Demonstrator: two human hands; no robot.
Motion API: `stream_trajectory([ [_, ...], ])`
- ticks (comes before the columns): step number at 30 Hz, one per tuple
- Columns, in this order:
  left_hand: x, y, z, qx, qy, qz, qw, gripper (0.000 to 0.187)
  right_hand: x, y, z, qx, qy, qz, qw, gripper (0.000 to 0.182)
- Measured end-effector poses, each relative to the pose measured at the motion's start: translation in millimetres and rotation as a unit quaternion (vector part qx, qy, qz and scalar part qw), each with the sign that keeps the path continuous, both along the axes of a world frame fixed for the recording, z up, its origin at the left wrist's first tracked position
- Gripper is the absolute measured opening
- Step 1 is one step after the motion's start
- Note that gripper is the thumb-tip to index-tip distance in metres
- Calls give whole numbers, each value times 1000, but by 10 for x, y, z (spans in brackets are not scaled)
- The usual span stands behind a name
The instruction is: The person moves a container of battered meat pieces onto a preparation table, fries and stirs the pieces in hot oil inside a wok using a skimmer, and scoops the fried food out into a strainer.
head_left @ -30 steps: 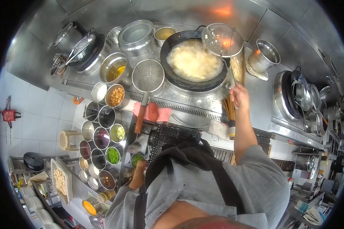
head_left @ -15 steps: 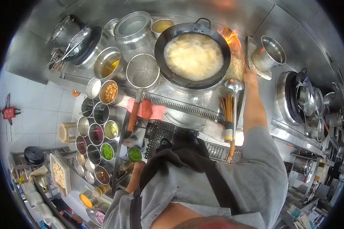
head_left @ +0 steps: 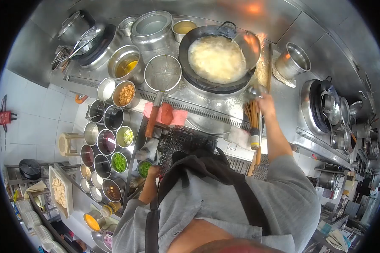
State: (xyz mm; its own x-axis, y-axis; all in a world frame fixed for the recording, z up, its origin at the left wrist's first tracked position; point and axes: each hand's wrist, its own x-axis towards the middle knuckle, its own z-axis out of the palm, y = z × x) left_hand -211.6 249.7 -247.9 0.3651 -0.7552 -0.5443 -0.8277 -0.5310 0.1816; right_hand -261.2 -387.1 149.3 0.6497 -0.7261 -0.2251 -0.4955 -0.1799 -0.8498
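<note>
- Wok [head_left: 184, 55] at 1 o'clock, pale froth [head_left: 215, 59] bubbling: cooking in hand, by the look of it.
- Right hand [head_left: 264, 103] at 2 o'clock, fingers closed round a handle, apparently of the blurred strainer [head_left: 249, 48] over the wok's 2 o'clock rim.
- Left hand [head_left: 155, 170] at 7 o'clock, curled beside chopped greens [head_left: 145, 168]; hold impossible to tell.
- Next move: steady wrist needed, in judgement.

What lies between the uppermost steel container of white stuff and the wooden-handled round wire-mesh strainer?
A steel pot of golden-brown chunks sits between the container and the strainer, in the head view.
</note>
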Motion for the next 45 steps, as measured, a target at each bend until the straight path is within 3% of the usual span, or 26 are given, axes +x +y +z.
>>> stream_trajectory([
  [1, 18, 79, -55, -4, 0, 3, 1000, 27, 25, 116, -80, -4, 0, 3, 1000, 12],
  [3, -5, 222, -111, -16, -16, -1, 1000, 24, 129, 316, -307, 159, -63, -24, 985, 7],
  [5, -104, 334, -118, -18, -5, 30, 999, 24, 321, 518, -343, 188, -74, -18, 979, 7],
  [8, -219, 560, -52, 6, 70, 174, 982, 22, 609, 726, -305, 246, -89, 16, 965, 5],
  [10, -275, 709, -10, 27, 119, 284, 951, 21, 859, 764, -408, 260, -159, 16, 952, 4],
  [12, -319, 864, 23, 46, 156, 367, 916, 20, 935, 856, -169, 225, -155, -10, 962, 6],
  [16, -386, 1087, 10, 60, 196, 467, 860, 19, 847, 752, -8, 171, -130, 38, 976, 12],
  [18, -431, 1159, -39, 58, 206, 486, 847, 18, 691, 855, 254, 77, -99, 55, 991, 25],
  [19, -450, 1183, -69, 57, 209, 490, 844, 18, 661, 884, 295, 83, -110, 48, 989, 31],
  [26, -462, 1191, -233, 48, 210, 495, 842, 16, 369, 1100, 547, -66, -36, 84, 994, 42],
  [28, -389, 1149, -227, 36, 250, 552, 795, 15, 261, 1185, 578, -93, -31, 90, 991, 40],
  [29, -331, 1069, -73, 18, 328, 652, 683, 16, 207, 1258, 636, -98, -18, 99, 990, 40],
  [32, -204, 1087, -129, -3, 353, 634, 688, 16, 14, 1369, 631, -129, -1, 106, 986, 41],
  [33, -199, 1038, -137, -23, 336, 698, 631, 14, -47, 1420, 644, -120, 9, 108, 987, 40],
  [35, -127, 1031, -205, -11, 346, 709, 615, 13, -168, 1524, 681, -110, 25, 105, 988, 40],
  [37, -38, 1078, -379, 7, 370, 719, 588, 11, -272, 1594, 709, -123, 133, 146, 973, 39],
  [38, -64, 1088, -403, 9, 371, 716, 591, 11, -327, 1559, 634, -122, 135, 140, 973, 39],
  [40, -65, 1114, -413, -48, 439, 681, 584, 10, -435, 1411, 441, -460, 137, 174, 860, 38],
  [45, -132, 1031, -258, -7, 415, 649, 638, 9, -454, 1163, 724, -397, 175, 124, 892, 37],
])
